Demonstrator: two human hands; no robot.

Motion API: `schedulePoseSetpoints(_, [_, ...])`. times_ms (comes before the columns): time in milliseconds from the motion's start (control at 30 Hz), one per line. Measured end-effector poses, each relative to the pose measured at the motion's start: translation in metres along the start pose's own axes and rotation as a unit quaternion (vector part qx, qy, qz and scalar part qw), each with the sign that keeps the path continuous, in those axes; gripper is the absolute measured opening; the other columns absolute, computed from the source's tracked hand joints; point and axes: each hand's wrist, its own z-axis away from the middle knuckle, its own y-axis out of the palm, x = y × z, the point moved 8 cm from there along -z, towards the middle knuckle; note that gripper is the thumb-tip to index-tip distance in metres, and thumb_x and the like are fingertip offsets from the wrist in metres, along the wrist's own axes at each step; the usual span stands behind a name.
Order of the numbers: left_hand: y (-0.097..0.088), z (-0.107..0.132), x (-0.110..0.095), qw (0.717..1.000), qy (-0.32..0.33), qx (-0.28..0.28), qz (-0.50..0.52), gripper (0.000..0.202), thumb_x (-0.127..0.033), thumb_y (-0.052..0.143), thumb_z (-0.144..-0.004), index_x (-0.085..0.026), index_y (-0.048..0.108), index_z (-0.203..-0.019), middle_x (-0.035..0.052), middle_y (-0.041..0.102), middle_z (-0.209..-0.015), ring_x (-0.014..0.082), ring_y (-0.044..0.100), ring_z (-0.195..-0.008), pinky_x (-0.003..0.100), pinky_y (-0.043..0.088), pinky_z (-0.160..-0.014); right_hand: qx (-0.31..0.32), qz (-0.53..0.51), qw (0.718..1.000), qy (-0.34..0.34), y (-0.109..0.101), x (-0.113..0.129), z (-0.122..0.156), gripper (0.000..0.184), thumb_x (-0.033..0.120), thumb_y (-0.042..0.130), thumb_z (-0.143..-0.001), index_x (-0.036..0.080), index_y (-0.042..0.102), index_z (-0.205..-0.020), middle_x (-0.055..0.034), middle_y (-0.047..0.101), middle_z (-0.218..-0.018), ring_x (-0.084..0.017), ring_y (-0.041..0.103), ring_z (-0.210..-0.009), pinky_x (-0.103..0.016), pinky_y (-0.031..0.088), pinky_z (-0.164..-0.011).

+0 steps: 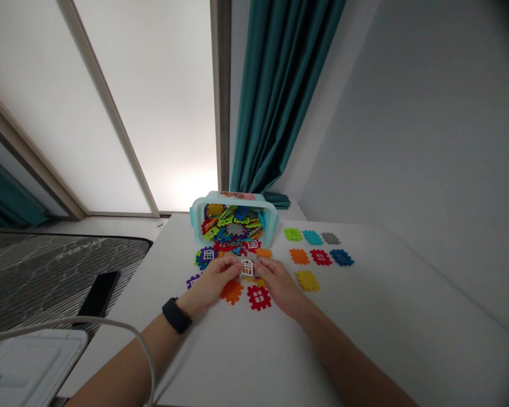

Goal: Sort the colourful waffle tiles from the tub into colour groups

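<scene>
The left grip (214, 280) and right grip (280, 285) pinch a white window piece (247, 268) between them, with neither hand nearer, over the bench (365, 316), just in front of the blue box (271, 217).

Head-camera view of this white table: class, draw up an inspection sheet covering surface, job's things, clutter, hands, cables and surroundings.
Surface: white tabletop, with plastic tiles lying on it.
Job's things: white plastic window tile between both hands; pale-blue plastic tub tipped over, packed with multicoloured interlocking plastic tiles; red square tile and orange tile beside the hands.
Clutter: black smartphone on grey patterned mat beyond the table edge; flat white object at lower left.
Hands: left hand, with black wristband, and right hand, fingers on the window tile.
Cables: white cable curving beside the left forearm.
Surroundings: teal curtain, pale translucent panels, grey wall.
</scene>
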Motion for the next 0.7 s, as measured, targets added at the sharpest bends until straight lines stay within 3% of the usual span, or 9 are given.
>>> schedulePoseSetpoints(100, [0.0,-0.001,-0.004,0.999,0.018,-0.008,-0.038,0.043,-0.058,0.068,-0.081,-0.016,0.06,-0.076,0.0001,0.054,-0.073,0.0119,0.048,-0.067,0.025,0.04,-0.064,-0.006,0.008,1.0,0.003,0.001,-0.001,-0.001,0.041,0.058,0.068,-0.079,0.021,0.051,-0.071,0.0042,0.047,-0.068,-0.012,0.043,-0.064,-0.024,0.037,-0.057])
schedulePoseSetpoints(233, [0.002,0.0,-0.009,0.997,0.027,-0.017,-0.069,0.04,-0.055,0.067,-0.082,-0.016,0.061,-0.077,0.0,0.056,-0.074,0.0123,0.049,-0.068,0.025,0.04,-0.066,-0.005,-0.02,1.0,0.009,0.004,-0.001,-0.002,0.041,0.055,0.074,-0.075,0.021,0.051,-0.073,0.0042,0.05,-0.069,-0.012,0.044,-0.063,-0.025,0.038,-0.059])
schedulePoseSetpoints(400, [0.004,0.002,-0.008,0.999,0.003,-0.018,-0.041,0.041,-0.055,0.069,-0.08,-0.017,0.057,-0.075,-0.002,0.053,-0.071,0.0102,0.045,-0.062,0.024,0.037,-0.06,-0.004,-0.018,1.0,0.002,0.004,0.002,-0.001,0.038,0.056,0.07,-0.077,0.022,0.053,-0.075,0.0035,0.052,-0.07,-0.014,0.046,-0.064,-0.026,0.04,-0.061])
schedulePoseSetpoints(567, [0.005,0.002,-0.007,0.999,0.01,-0.039,-0.025,0.041,-0.054,0.069,-0.081,-0.017,0.052,-0.074,-0.0045,0.046,-0.067,0.0084,0.039,-0.06,0.022,0.033,-0.057,-0.043,0.025,0.998,-0.031,-0.004,0.004,-0.001,0.04,0.058,0.06,-0.085,0.022,0.049,-0.071,0.0032,0.048,-0.069,-0.014,0.044,-0.064,-0.026,0.039,-0.059])
schedulePoseSetpoints(700, [0.007,0.003,-0.012,0.998,0.029,-0.044,-0.043,0.039,-0.05,0.07,-0.082,-0.018,0.051,-0.072,-0.0045,0.047,-0.065,0.0086,0.039,-0.059,0.022,0.032,-0.056,-0.039,0.032,0.998,-0.046,-0.005,0.001,-0.002,0.035,0.053,0.066,-0.083,0.022,0.05,-0.075,0.0047,0.048,-0.069,-0.013,0.044,-0.063,-0.026,0.038,-0.058])
